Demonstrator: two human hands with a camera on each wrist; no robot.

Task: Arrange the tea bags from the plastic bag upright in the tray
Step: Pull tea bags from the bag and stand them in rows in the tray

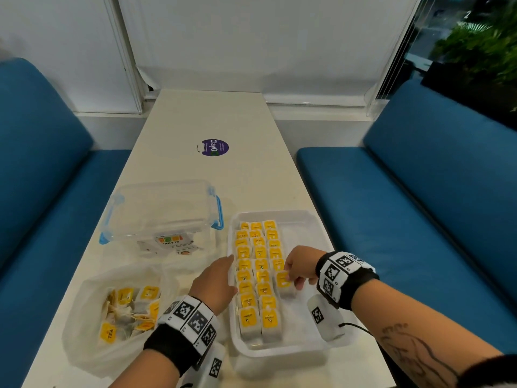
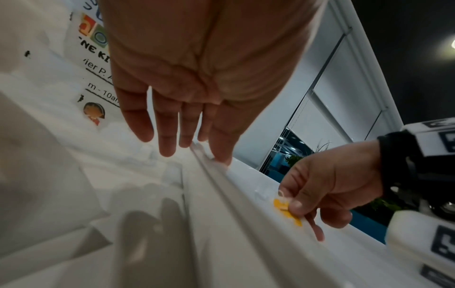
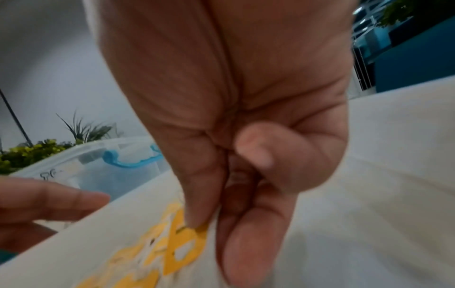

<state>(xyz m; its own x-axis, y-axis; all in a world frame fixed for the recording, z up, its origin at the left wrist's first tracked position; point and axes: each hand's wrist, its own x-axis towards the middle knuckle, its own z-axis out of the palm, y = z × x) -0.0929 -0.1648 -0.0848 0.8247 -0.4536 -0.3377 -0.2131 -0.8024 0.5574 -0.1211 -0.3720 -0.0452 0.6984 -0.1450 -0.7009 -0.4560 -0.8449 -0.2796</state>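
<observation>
Tea bag (image 1: 283, 280) w/ yellow tag sits pinched by its tag betw. thumb and fingertips of right hand (image 1: 300, 265), going down at the near end of the 3rd row inside the tray (image 1: 291, 349); the left wrist view shows the same pinch on the yellow tag, so that hand is grasping, not released. Tray holds two full-looking rows of upright bags (image 1: 253, 271) along its left side, tags up, plus a 3rd row approx. half done, running from the far end to the bag in hand; the right part of the tray is bare. Left hand (image 1: 216, 282) lies w/ fingers straight against the tray's left rim, holding nothing, prob. steadying it. Plastic bag (image 1: 84, 329) just left of the tray has a loose heap of tea bags (image 1: 131, 309) inside, lying every which way, so a fair share is left to move. Judged overall: past halfway on what's visible, w/ room in the tray for the rest. Beyond, a clear lidded box (image 1: 161, 211) w/ blue clips stands on the table (image 1: 212, 119).
</observation>
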